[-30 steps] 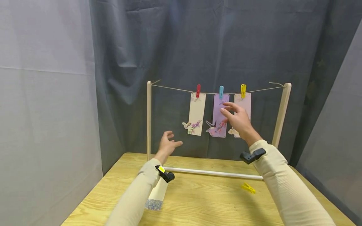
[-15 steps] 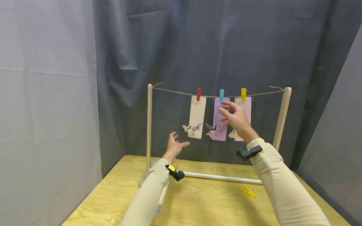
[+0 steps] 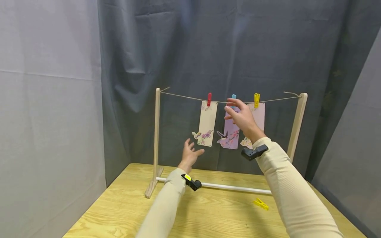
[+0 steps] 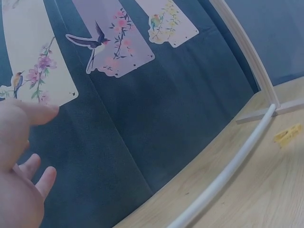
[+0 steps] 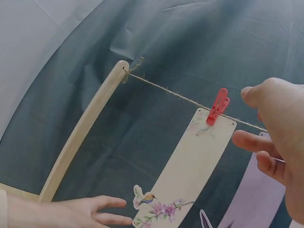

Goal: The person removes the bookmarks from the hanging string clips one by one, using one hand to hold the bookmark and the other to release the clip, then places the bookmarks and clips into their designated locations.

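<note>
Three bird-and-blossom bookmarks hang from a string. The cream bookmark is held by a red clothespin, the purple bookmark by a blue clothespin, and the pale pink bookmark by a yellow clothespin. My right hand is raised before the purple bookmark, thumb and fingers apart, holding nothing; it covers part of the blue clothespin. Below and left of the cream bookmark is my left hand, fingers spread and holding nothing. Whether its thumb touches that bookmark's lower edge I cannot tell.
A wooden post stands at the left and another post at the right, with the string tied between them. A white rod joins them low down. One loose yellow clothespin lies on the table.
My left hand has moved right toward the cream bookmark. My right hand has shifted left and slightly up, now partly covering the blue clothespin. The card on the table has gone behind my left sleeve.
</note>
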A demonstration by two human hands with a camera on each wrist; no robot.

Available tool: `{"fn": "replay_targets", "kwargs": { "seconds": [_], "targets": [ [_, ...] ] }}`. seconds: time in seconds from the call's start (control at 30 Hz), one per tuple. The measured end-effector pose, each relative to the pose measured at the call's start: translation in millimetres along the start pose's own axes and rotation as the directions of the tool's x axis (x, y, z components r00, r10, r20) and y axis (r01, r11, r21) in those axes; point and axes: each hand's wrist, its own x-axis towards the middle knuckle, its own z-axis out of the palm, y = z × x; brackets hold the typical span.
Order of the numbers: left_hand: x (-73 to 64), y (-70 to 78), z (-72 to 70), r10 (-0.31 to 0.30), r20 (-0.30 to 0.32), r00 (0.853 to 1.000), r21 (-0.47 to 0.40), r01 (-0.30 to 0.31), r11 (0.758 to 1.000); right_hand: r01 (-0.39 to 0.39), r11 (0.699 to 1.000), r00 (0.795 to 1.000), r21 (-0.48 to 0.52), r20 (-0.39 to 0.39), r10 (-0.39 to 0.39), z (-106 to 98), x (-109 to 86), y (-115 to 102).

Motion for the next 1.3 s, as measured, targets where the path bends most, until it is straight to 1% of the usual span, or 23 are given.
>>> {"fn": "replay_targets", "kwargs": {
  "seconds": [0.13,0.33,0.43,0.57,0.67,0.8,0.9,1.03,1.1,1.2,1.3],
  "targets": [
    [2.9,0.2,3.0,0.019,0.005,1.000,-0.050,-0.019,0.999,-0.011,1.000,1.000,0.019,0.010,0.011,4,8.7,0],
    [3.6,2.4,6.3,0.037,-0.023,0.999,-0.108,-0.039,0.993,-0.025,0.997,1.000,0.079,0.021,0.023,14,20.8,-1],
    [5.7,1.2,7.0,0.037,-0.035,0.999,-0.139,-0.041,0.989,-0.028,0.996,0.999,0.087,0.031,0.025,20,26.2,-4],
    [8.1,-1.3,8.0,0.044,-0.038,0.998,-0.176,-0.050,0.983,-0.033,0.997,0.998,0.067,0.047,0.030,25,30.7,-7],
    [8.2,-3.4,8.0,0.051,-0.020,0.999,-0.225,-0.054,0.973,-0.033,0.998,0.998,0.062,0.049,0.030,28,34.2,-8],
    [5.1,-5.3,7.4,0.047,0.033,0.998,-0.280,-0.036,0.959,-0.050,0.996,0.998,0.071,0.036,0.047,34,39.7,-6],
    [3.4,-5.9,6.8,0.058,0.058,0.997,-0.290,-0.039,0.956,-0.054,0.996,0.998,0.068,0.035,0.052,39,44.0,-5],
    [0.9,-9.0,7.4,0.080,0.066,0.995,-0.309,-0.056,0.949,-0.081,0.996,0.995,0.046,0.060,0.078,44,47.5,0],
    [-1.4,-10.8,7.8,0.085,0.071,0.994,-0.320,-0.058,0.946,-0.108,0.993,0.992,0.049,0.072,0.105,46,47.8,1],
    [-2.9,-13.3,6.1,0.090,0.077,0.993,-0.336,-0.059,0.940,-0.133,0.988,0.989,0.074,0.073,0.128,50,50.9,2],
    [-2.7,-14.6,4.5,0.103,0.069,0.992,-0.345,-0.074,0.936,-0.137,0.987,0.989,0.080,0.065,0.132,54,55.8,0]
  ]
}}
